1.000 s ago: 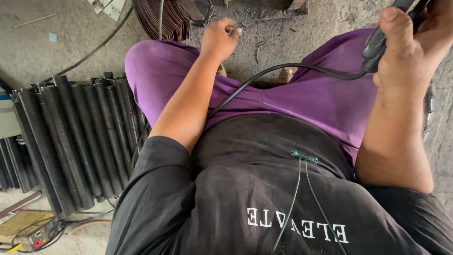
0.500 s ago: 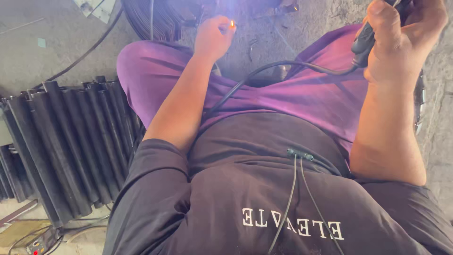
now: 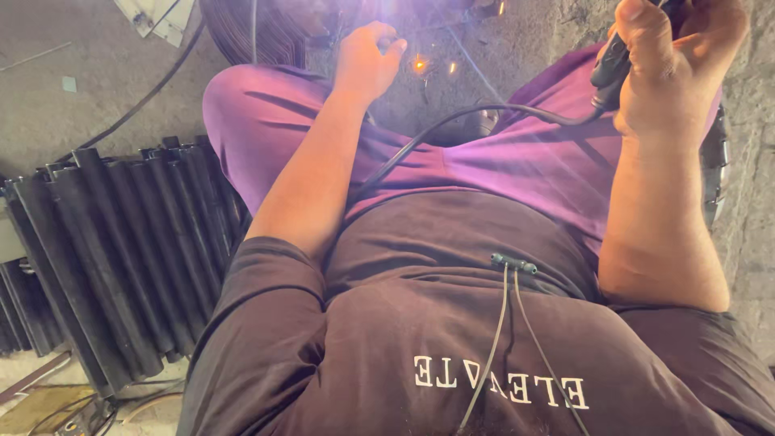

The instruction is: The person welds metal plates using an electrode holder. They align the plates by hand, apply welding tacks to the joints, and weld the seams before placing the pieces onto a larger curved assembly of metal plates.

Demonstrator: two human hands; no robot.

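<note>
Above purple-trousered lap, right hand [image 3: 674,73] wraps closed around black welding-torch handle [image 3: 607,69], thick black cable [image 3: 452,133] trailing from it across thighs. Left hand [image 3: 367,60] reaches forward, fingers curled; held object not discernible. Orange sparks [image 3: 420,63] beside left hand. Stack of dark ribbed metal bars [image 3: 105,258] lies beside left thigh.

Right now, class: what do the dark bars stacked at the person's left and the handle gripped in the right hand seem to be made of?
Dark bars: probably steel, dull grey-black and unpainted, with long straight ridged profiles. Handle in the right hand: apparently black plastic or rubber, matte, with a flexible black cable trailing from it.
</note>
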